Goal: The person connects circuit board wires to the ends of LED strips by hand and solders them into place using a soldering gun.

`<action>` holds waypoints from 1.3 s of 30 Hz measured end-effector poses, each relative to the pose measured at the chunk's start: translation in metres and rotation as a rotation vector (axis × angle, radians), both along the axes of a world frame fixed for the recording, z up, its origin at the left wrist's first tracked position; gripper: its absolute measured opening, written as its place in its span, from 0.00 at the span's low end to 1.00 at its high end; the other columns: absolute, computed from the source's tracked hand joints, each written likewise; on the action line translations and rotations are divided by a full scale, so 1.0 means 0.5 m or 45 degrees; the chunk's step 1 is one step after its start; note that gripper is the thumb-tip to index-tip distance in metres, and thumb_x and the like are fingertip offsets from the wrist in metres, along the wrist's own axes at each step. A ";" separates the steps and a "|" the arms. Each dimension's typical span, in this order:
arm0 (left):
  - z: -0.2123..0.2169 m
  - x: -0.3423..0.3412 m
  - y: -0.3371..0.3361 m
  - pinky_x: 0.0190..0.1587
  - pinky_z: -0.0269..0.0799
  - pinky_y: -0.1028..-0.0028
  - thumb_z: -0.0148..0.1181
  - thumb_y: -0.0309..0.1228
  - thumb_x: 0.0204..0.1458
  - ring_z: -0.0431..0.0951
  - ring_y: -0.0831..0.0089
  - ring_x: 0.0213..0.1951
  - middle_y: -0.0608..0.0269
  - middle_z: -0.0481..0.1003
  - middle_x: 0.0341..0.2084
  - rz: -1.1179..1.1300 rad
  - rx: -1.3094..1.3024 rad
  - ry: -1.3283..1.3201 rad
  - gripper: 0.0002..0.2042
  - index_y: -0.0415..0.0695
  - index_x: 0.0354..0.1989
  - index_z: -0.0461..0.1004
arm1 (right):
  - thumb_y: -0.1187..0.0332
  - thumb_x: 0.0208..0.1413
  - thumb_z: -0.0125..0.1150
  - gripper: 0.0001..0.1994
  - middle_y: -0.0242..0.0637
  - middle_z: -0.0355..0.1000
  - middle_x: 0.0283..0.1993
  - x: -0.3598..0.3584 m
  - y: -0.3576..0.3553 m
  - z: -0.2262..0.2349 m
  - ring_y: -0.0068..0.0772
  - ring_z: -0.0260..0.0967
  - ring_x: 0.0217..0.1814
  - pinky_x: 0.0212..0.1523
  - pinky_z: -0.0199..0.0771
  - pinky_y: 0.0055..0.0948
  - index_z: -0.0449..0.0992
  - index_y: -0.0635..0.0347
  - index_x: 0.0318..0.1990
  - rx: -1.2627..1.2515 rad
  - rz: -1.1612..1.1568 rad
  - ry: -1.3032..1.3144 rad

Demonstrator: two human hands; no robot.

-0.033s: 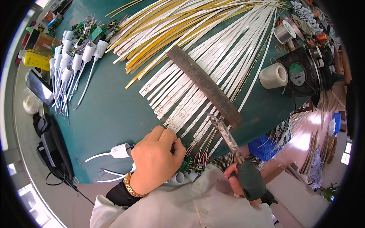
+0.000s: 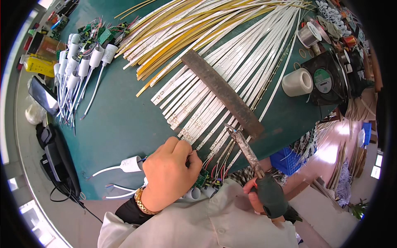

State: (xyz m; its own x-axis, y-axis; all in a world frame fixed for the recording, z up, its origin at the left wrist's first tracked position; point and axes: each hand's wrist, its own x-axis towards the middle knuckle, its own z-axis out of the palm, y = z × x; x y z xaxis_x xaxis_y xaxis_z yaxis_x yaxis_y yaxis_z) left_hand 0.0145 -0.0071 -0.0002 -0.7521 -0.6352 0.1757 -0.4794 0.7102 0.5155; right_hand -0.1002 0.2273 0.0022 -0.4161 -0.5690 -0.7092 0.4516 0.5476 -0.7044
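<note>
My left hand [image 2: 171, 171], with a gold watch [image 2: 144, 201] at the wrist, is closed in a pinch at the table's near edge. What its fingertips hold is hidden. Beside them lie a green circuit board [image 2: 202, 178] with thin wires and a white lamp-holder cap [image 2: 131, 164] on a white cable. In my right hand [image 2: 254, 196] is a soldering iron [image 2: 248, 153] by its dark green handle. The iron's tip points up and left, over the near ends of white LED strips [image 2: 198, 129]. A rusty metal bar [image 2: 221, 91] lies across these strips.
Yellow strips [image 2: 165, 53] fan out at the back. Capped cables [image 2: 84, 68] with circuit boards lie at the left, near a phone [image 2: 43, 95]. At the right are a solder spool [image 2: 309, 35], a white roll [image 2: 297, 82] and a black fan [image 2: 324, 80]. A blue crate [image 2: 286, 160] stands below the table edge.
</note>
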 end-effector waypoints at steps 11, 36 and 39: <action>0.007 0.015 -0.009 0.20 0.61 0.68 0.62 0.22 0.41 0.70 0.62 0.20 0.61 0.67 0.21 -0.176 -0.042 -0.088 0.05 0.42 0.24 0.70 | 0.69 0.54 0.60 0.11 0.35 0.76 0.36 -0.005 -0.009 0.000 0.27 0.74 0.35 0.37 0.76 0.26 0.74 0.63 0.43 0.142 0.083 0.093; 0.017 0.011 -0.031 0.24 0.65 0.67 0.64 0.22 0.41 0.71 0.62 0.24 0.62 0.68 0.20 -0.195 0.159 -0.019 0.06 0.44 0.24 0.71 | 0.68 0.42 0.68 0.16 0.30 0.77 0.32 -0.005 0.031 -0.036 0.29 0.76 0.32 0.33 0.76 0.27 0.76 0.57 0.41 -0.301 0.657 0.810; 0.015 0.013 -0.030 0.23 0.65 0.67 0.63 0.22 0.40 0.71 0.62 0.24 0.63 0.67 0.19 -0.205 0.138 -0.017 0.06 0.45 0.23 0.71 | 0.69 0.41 0.68 0.18 0.32 0.77 0.32 -0.009 0.026 -0.035 0.32 0.76 0.32 0.32 0.75 0.29 0.76 0.57 0.43 -0.308 0.664 0.790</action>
